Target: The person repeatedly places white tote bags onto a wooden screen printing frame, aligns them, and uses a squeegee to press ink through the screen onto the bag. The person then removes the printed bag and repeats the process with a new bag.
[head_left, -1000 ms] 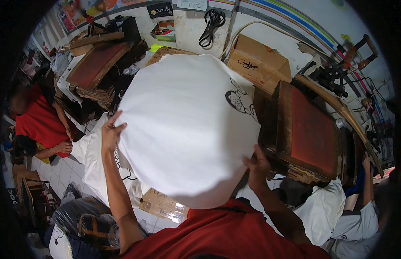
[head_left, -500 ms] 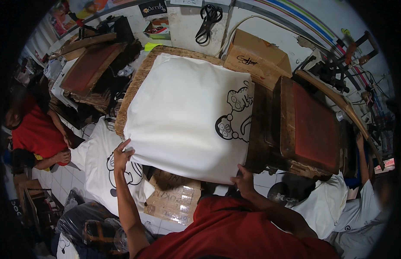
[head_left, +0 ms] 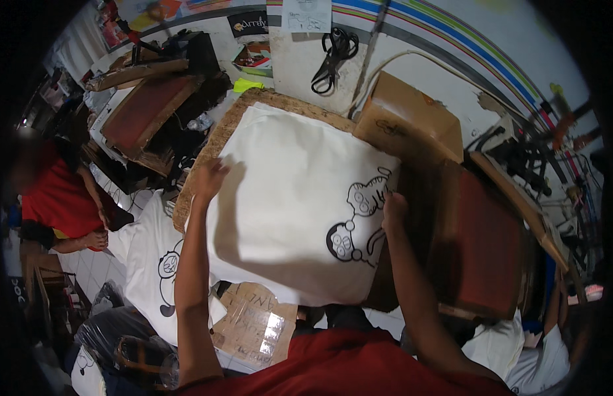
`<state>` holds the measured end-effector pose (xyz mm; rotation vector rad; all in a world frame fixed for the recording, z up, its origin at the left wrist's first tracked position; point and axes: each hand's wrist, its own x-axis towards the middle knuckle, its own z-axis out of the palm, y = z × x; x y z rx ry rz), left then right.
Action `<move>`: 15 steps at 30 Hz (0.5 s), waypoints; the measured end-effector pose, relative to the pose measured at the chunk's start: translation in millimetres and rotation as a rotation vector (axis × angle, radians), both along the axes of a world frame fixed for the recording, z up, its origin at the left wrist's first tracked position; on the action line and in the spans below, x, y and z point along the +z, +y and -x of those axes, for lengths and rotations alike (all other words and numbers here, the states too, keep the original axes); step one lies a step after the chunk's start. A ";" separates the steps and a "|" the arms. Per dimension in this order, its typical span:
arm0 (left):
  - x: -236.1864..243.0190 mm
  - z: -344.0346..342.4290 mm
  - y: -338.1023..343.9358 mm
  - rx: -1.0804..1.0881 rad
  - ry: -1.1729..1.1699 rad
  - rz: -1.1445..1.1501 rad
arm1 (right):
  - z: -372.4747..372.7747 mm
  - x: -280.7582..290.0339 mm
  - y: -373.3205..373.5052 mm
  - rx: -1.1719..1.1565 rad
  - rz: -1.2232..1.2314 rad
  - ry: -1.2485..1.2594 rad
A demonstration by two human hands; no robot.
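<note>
Hands first: your left hand [head_left: 211,179] lay flat and open on the left edge of the white shirt [head_left: 290,198], and your right hand [head_left: 393,206] pressed open-fingered on its right edge, just beside the black cartoon print [head_left: 356,224]. Neither hand was clenched on the cloth; both rested on it, palms down.

A second before, you had held that shirt up in the air, billowing wide and hiding most of the board. Half a second before, it had come down, with your hands near its lower hem. By this moment they had moved up along the sides, and the shirt lay spread over the brown board [head_left: 254,105] on the desk, with only the board's far and left rim showing. I judged the laying-out as done and the smoothing as under way.

Further out, a cardboard box [head_left: 412,119] stood beyond the shirt, a dark wooden frame [head_left: 484,244] lay to the right, and scissors [head_left: 333,56] hung on the wall. Another printed shirt [head_left: 155,264] lay lower left, near a person in red [head_left: 62,198].
</note>
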<state>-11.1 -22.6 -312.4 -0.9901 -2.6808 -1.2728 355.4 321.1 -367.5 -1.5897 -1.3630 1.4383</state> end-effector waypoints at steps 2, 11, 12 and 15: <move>0.9 30.0 65.1 0.049 0.045 0.030 | 40.6 -14.8 51.8 -0.076 -0.005 -0.084; -9.4 123.2 202.6 -0.008 -0.039 0.561 | 66.0 -42.4 126.2 -0.037 0.013 0.110; -10.7 128.7 201.8 -0.005 -0.043 0.434 | 63.0 -41.0 129.6 -0.025 0.056 0.184; -17.1 143.1 202.5 -0.053 -0.179 0.103 | 58.3 -37.2 139.7 -0.152 0.359 0.442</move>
